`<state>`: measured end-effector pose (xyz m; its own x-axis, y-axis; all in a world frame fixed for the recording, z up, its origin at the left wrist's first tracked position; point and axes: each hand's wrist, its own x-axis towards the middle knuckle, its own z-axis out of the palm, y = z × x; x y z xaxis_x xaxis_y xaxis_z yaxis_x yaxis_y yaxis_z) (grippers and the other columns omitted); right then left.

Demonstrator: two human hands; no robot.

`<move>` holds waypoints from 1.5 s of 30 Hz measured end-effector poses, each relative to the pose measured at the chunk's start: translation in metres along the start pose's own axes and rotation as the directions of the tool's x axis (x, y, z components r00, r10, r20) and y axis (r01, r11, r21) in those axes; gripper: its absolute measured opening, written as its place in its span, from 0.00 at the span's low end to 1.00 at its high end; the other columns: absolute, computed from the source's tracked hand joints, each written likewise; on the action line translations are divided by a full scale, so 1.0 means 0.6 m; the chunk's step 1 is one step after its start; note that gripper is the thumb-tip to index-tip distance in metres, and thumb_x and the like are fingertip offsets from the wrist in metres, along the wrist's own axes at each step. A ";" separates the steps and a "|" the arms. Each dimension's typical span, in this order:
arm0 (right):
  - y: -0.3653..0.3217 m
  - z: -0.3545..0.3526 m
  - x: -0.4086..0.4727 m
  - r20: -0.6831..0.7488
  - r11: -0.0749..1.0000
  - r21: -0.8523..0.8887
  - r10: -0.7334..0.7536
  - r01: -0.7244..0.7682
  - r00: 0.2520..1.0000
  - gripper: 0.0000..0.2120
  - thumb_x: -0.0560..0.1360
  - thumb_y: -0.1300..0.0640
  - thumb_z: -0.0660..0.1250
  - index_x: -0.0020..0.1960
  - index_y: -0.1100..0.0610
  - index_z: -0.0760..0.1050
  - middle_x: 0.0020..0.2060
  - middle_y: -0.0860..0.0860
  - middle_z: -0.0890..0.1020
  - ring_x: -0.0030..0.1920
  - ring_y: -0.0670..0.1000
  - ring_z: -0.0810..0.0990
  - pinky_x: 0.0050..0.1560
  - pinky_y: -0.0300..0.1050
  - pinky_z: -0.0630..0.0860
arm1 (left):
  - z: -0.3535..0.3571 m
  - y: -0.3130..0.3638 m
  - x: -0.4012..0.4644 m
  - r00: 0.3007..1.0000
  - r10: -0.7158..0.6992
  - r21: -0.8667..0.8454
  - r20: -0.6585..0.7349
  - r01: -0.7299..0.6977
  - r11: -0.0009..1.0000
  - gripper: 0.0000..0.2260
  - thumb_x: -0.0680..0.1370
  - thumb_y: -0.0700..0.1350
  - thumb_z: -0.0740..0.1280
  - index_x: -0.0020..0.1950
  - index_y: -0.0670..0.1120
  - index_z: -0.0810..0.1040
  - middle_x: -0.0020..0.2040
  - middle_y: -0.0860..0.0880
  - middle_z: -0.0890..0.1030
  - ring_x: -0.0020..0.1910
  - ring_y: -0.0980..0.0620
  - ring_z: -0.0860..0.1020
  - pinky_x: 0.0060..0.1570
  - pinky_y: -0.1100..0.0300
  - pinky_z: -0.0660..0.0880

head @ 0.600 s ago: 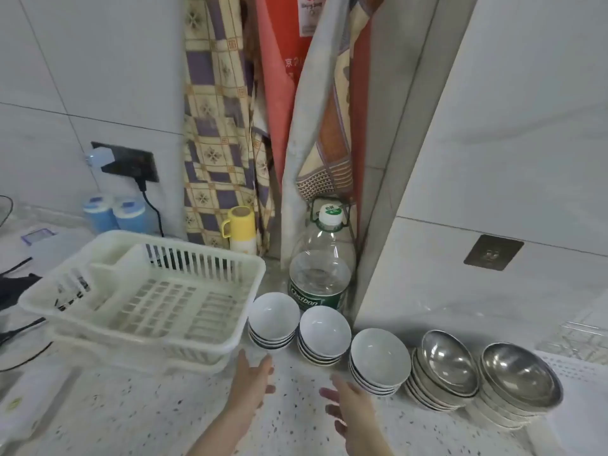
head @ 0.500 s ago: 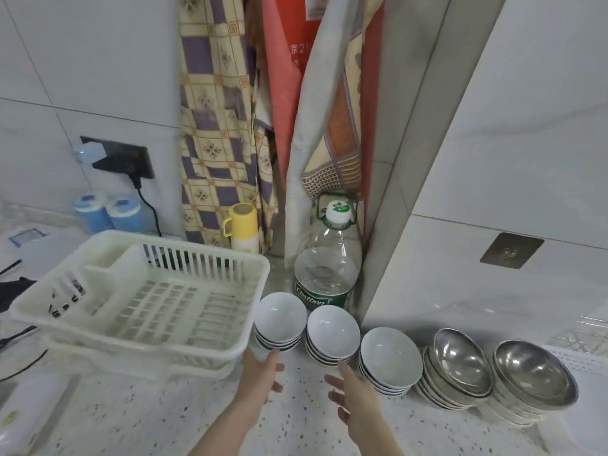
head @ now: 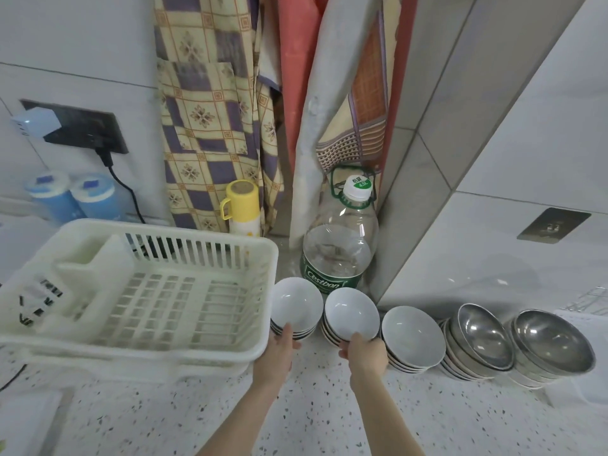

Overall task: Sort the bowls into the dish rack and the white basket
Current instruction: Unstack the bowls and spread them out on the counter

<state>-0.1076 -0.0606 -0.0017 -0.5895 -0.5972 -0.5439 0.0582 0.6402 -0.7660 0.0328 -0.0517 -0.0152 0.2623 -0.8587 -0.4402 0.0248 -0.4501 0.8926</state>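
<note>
Left hand: clasped on the near rim of the leftmost stack of white ceramic bowls, just right of the white slatted plastic basket.
Right hand: clasped on the neighbouring white bowl stack.

Count on the counter: three stacks of white bowls, two stacks of steel bowls, one white basket, one water bottle, one yellow mug, two blue-lidded containers.
</note>
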 end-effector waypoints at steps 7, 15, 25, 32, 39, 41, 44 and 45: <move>0.001 0.018 0.000 -0.132 0.997 0.024 -0.065 0.069 0.989 0.17 0.73 0.66 0.58 0.61 0.60 0.72 0.37 0.58 0.84 0.29 0.51 0.80 0.29 0.40 0.69 | 0.001 -0.002 0.007 0.999 0.016 -0.039 -0.050 -0.018 0.999 0.12 0.81 0.47 0.64 0.37 0.52 0.72 0.38 0.46 0.84 0.22 0.54 0.66 0.23 0.62 0.65; 0.000 0.014 0.001 -0.163 0.985 -0.053 -0.171 0.165 0.972 0.15 0.73 0.66 0.57 0.59 0.62 0.69 0.26 0.53 0.81 0.32 0.50 0.78 0.28 0.41 0.68 | 0.012 -0.006 0.020 0.997 -0.017 -0.146 -0.073 0.006 0.989 0.11 0.79 0.38 0.62 0.39 0.51 0.73 0.36 0.46 0.85 0.18 0.56 0.64 0.28 0.61 0.67; 0.001 -0.019 -0.026 -0.110 0.957 -0.002 -0.290 0.291 0.951 0.17 0.73 0.66 0.54 0.60 0.57 0.69 0.23 0.51 0.81 0.31 0.46 0.80 0.34 0.48 0.76 | 0.012 -0.021 0.021 1.000 0.007 -0.262 -0.002 -0.008 0.965 0.06 0.80 0.39 0.61 0.47 0.48 0.75 0.32 0.49 0.84 0.18 0.59 0.63 0.19 0.67 0.64; 0.010 -0.047 -0.047 -0.127 0.917 0.173 -0.340 0.358 0.932 0.23 0.74 0.67 0.54 0.66 0.50 0.67 0.26 0.49 0.83 0.29 0.47 0.83 0.36 0.44 0.73 | 0.011 -0.003 -0.011 0.976 0.176 -0.330 0.129 -0.125 0.936 0.25 0.81 0.36 0.59 0.70 0.64 0.66 0.46 0.58 0.82 0.38 0.55 0.81 0.24 0.67 0.67; 0.020 -0.092 -0.078 -0.140 0.859 0.347 -0.350 0.377 0.926 0.21 0.74 0.69 0.56 0.59 0.48 0.70 0.31 0.56 0.83 0.27 0.48 0.81 0.36 0.43 0.74 | 0.010 -0.014 -0.041 0.965 0.187 -0.307 0.186 -0.124 0.944 0.25 0.82 0.37 0.61 0.71 0.64 0.64 0.41 0.34 0.82 0.25 0.58 0.75 0.23 0.66 0.67; 0.029 -0.108 -0.090 -0.141 0.844 0.377 -0.354 0.381 0.925 0.19 0.74 0.70 0.56 0.59 0.53 0.71 0.28 0.55 0.82 0.26 0.48 0.80 0.35 0.43 0.73 | 0.008 -0.026 -0.061 0.958 0.189 -0.298 0.214 -0.120 0.947 0.25 0.82 0.38 0.61 0.70 0.65 0.63 0.38 0.37 0.83 0.24 0.58 0.73 0.24 0.66 0.67; 0.050 -0.129 -0.111 -0.141 0.835 0.415 -0.332 0.361 0.933 0.22 0.75 0.70 0.57 0.62 0.51 0.72 0.28 0.56 0.82 0.27 0.48 0.80 0.38 0.44 0.75 | -0.003 -0.058 -0.098 0.962 0.149 -0.274 0.230 -0.083 0.958 0.25 0.82 0.40 0.61 0.68 0.69 0.63 0.36 0.39 0.83 0.25 0.58 0.72 0.25 0.66 0.68; 0.060 -0.134 -0.117 -0.135 0.837 0.414 -0.334 0.359 0.933 0.21 0.75 0.70 0.57 0.63 0.51 0.72 0.28 0.55 0.82 0.27 0.48 0.80 0.39 0.45 0.75 | -0.008 -0.071 -0.110 0.965 0.127 -0.260 0.229 -0.065 0.963 0.25 0.82 0.40 0.61 0.68 0.69 0.63 0.36 0.39 0.84 0.25 0.57 0.71 0.25 0.66 0.68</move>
<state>-0.1288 0.0433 0.0368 -0.6781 -0.7056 -0.2057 0.1705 0.1211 -0.9779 0.0193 0.0250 -0.0235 0.0354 -0.9421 -0.3334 0.2576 -0.3137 0.9139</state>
